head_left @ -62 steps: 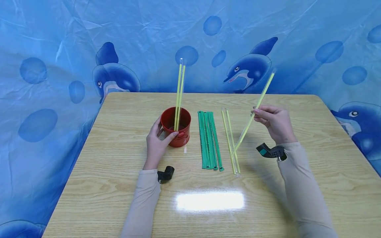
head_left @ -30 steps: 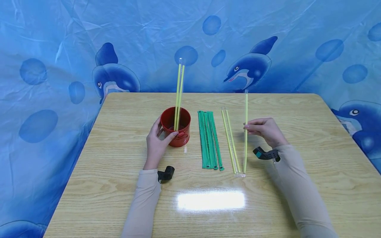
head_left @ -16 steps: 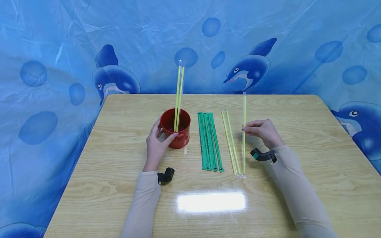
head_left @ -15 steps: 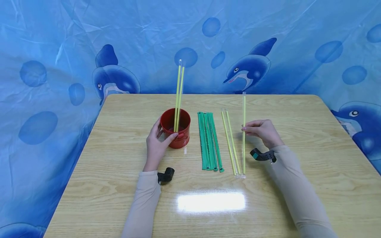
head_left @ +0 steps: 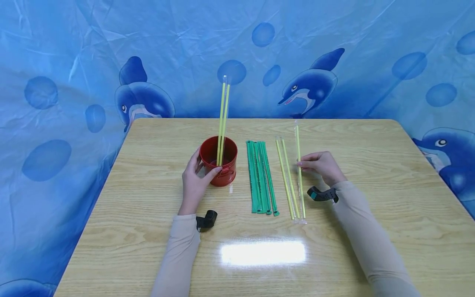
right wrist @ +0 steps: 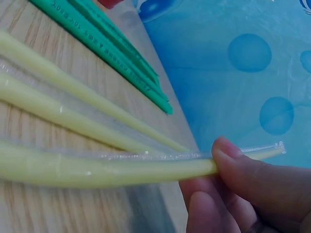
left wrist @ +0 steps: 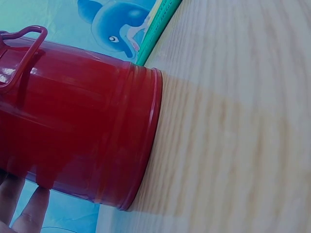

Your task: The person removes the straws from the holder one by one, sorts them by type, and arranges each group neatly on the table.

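In the head view my left hand (head_left: pixel 194 181) holds the side of a small red bucket (head_left: pixel 229 176), thumb at the front near its handle. Two yellow straws (head_left: pixel 226 107) in clear wrappers stand upright in it. The left wrist view shows fingertips against the bucket (left wrist: pixel 82 121). My right hand (head_left: pixel 322 166) pinches another wrapped yellow straw (head_left: pixel 298 144) between thumb and fingers, its near end by the ends of two wrapped yellow straws (head_left: pixel 285 181) on the table. Close up in the right wrist view, the pinched straw (right wrist: pixel 107 172) runs leftward from the thumb (right wrist: pixel 262 189).
Between the bucket and the yellow straws lies a row of several green-wrapped sticks (head_left: pixel 259 177) with printed text. A wooden table (head_left: pixel 141 231) carries everything. Behind it hangs a blue dolphin-print sheet (head_left: pixel 178 49).
My right hand has come left and lower. The pinched straw went from raised and slanted to nearly in line beside the two on the table. My left hand stays on the bucket.
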`<state>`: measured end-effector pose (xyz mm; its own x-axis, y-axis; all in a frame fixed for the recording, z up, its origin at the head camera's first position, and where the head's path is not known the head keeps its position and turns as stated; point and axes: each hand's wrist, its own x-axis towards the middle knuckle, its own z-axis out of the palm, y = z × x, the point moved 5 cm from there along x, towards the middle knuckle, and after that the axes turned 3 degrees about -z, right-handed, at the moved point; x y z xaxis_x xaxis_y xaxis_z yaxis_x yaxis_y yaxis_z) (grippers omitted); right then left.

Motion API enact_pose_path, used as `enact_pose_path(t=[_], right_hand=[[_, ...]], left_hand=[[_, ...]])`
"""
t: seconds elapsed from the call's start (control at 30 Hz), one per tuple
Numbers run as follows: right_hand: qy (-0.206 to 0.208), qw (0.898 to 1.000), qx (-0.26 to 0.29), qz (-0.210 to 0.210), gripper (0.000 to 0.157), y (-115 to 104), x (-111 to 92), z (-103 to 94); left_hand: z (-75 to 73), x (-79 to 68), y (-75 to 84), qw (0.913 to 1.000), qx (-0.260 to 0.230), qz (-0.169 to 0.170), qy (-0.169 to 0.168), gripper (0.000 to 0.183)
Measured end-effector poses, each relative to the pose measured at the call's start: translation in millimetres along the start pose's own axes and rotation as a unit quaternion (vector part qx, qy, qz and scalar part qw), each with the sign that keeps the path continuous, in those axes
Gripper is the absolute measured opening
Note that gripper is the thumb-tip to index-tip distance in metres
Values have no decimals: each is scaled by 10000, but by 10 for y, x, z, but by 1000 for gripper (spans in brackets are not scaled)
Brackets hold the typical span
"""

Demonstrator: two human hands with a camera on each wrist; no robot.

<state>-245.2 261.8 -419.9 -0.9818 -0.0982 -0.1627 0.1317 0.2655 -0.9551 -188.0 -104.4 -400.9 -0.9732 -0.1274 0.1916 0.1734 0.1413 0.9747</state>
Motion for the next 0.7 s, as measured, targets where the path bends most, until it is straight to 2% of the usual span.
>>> enact_pose_path(t=[0.4,0.7], right_hand=[[-264,9989,-225,303,39,150,74,21],[-521,9963,-211,644,30,194,153,26]], left_hand=[[1,0,-4,10000,-20,-39,-15,78],[1,-4,10,10000,6,-43,-7,79]])
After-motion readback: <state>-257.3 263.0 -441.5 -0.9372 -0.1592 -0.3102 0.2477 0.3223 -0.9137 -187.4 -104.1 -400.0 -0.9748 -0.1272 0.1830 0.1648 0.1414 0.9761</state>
